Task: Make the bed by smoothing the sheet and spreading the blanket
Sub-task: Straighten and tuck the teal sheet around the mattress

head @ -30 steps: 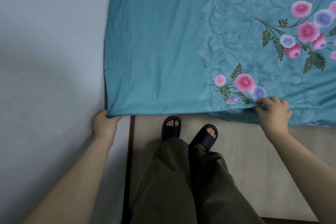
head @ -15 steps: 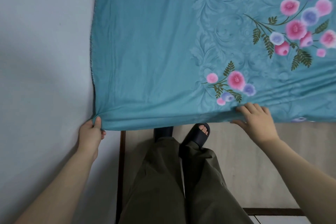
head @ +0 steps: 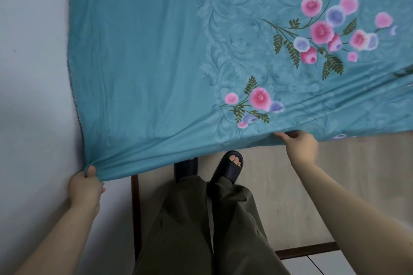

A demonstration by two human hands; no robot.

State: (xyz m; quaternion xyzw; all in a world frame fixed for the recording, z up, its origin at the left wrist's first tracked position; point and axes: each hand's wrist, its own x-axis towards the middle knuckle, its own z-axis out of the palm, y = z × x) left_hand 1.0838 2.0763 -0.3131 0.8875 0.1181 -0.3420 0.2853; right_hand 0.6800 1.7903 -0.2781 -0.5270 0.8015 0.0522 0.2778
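Starting nearest, at 6 o'clock, sandals are planted on the floor. At 8 o'clock the left hand is clenched on a corner of the sheet, beside the wall; at 4 o'clock the right hand is curled round the hem. Within the last second the corner has been drawn nearer and the edge stretched between both hands. Beyond, the sheet is spread toward 12 o'clock, with creases left at 3 o'clock, so smoothing is judged unfinished.
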